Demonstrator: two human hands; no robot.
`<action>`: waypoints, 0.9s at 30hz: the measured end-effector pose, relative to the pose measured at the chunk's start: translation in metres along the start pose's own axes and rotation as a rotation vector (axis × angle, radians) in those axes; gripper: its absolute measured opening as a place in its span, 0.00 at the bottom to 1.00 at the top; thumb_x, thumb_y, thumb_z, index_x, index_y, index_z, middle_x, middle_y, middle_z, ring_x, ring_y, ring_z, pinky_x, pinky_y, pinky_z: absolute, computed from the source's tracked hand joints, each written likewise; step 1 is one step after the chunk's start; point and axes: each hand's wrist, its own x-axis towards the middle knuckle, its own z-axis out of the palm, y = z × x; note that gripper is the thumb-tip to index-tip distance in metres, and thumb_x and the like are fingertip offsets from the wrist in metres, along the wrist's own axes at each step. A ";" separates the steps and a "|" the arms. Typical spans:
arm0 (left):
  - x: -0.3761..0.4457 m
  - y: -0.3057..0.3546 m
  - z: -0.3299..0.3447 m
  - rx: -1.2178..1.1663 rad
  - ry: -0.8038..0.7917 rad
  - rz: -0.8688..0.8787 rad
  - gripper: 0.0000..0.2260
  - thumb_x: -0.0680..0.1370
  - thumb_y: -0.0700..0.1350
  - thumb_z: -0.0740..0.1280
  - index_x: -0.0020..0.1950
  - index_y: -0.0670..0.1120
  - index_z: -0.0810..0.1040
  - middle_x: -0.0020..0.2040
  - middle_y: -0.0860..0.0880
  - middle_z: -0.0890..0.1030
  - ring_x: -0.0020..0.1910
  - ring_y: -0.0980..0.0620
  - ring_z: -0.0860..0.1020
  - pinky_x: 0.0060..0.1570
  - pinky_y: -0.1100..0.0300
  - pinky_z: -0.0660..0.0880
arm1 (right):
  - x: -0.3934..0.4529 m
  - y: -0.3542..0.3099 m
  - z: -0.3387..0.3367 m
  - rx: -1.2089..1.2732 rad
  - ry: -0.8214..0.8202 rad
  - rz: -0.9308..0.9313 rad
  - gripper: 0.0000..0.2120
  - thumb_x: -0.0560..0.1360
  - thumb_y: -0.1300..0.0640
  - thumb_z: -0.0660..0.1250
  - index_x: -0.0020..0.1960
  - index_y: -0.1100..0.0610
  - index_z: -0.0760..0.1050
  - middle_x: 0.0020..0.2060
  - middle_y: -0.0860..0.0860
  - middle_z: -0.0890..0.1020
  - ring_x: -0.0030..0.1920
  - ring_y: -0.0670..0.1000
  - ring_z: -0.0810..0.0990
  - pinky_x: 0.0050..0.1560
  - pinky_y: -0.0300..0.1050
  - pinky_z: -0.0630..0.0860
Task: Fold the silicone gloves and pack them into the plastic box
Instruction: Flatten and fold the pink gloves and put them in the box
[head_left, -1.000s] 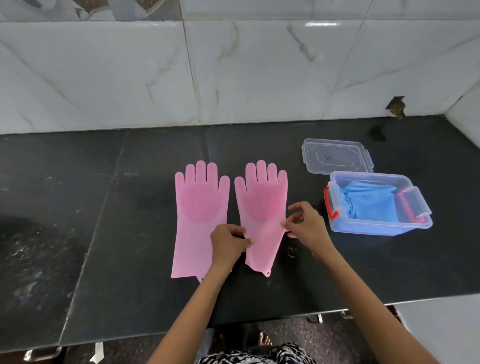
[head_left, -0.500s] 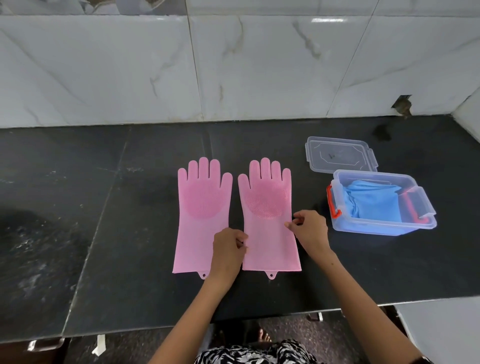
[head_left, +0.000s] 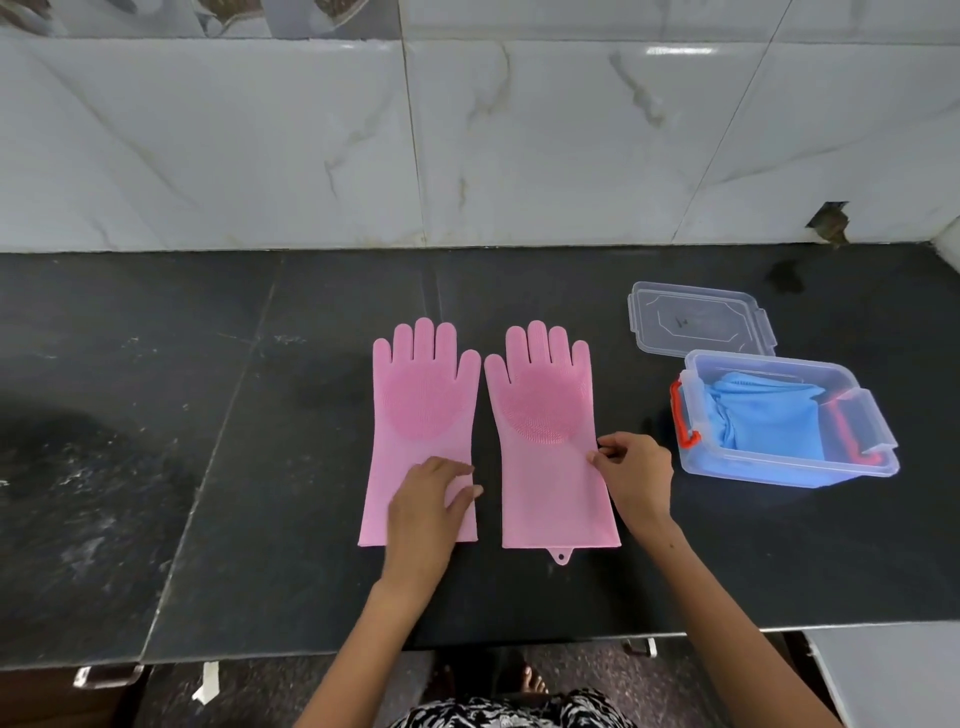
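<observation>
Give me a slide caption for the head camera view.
Two pink gloves flat on the counter; blue glove already in the box.

Two pink silicone gloves, flat on the black counter, palms up with round bristled scrub patches showing, fingers toward 12 o'clock, cuffs toward 6. Left glove (head_left: 423, 415) just beside right glove (head_left: 550, 436), a narrow gap between, not touching. Small hanging tab at the right glove's cuff edge. Clear plastic box (head_left: 852, 462) at 3 o'clock of the gloves, open, orange latches at both ends, folded blue gloves (head_left: 763, 415) inside. Clear lid (head_left: 698, 319) lying flat at the box's 11 o'clock, just beside it.
</observation>
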 end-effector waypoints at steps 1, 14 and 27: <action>-0.001 -0.009 -0.009 0.101 -0.024 0.038 0.09 0.75 0.49 0.71 0.54 0.50 0.82 0.52 0.56 0.80 0.53 0.56 0.75 0.48 0.64 0.71 | 0.000 0.000 0.001 -0.003 0.002 -0.004 0.10 0.73 0.60 0.71 0.54 0.60 0.82 0.48 0.55 0.84 0.44 0.50 0.81 0.58 0.50 0.78; -0.025 -0.032 -0.021 0.191 -0.179 0.186 0.07 0.78 0.46 0.67 0.48 0.47 0.84 0.47 0.53 0.80 0.48 0.55 0.76 0.47 0.64 0.72 | 0.003 -0.010 0.009 -0.023 0.062 -0.011 0.08 0.74 0.59 0.70 0.51 0.60 0.82 0.45 0.56 0.85 0.41 0.50 0.80 0.52 0.48 0.79; -0.039 -0.032 -0.009 0.188 -0.157 0.177 0.07 0.79 0.42 0.64 0.43 0.43 0.79 0.45 0.50 0.77 0.47 0.54 0.73 0.46 0.68 0.66 | 0.007 -0.007 0.009 0.032 0.093 -0.013 0.07 0.74 0.62 0.70 0.50 0.61 0.83 0.45 0.57 0.85 0.40 0.48 0.78 0.52 0.47 0.77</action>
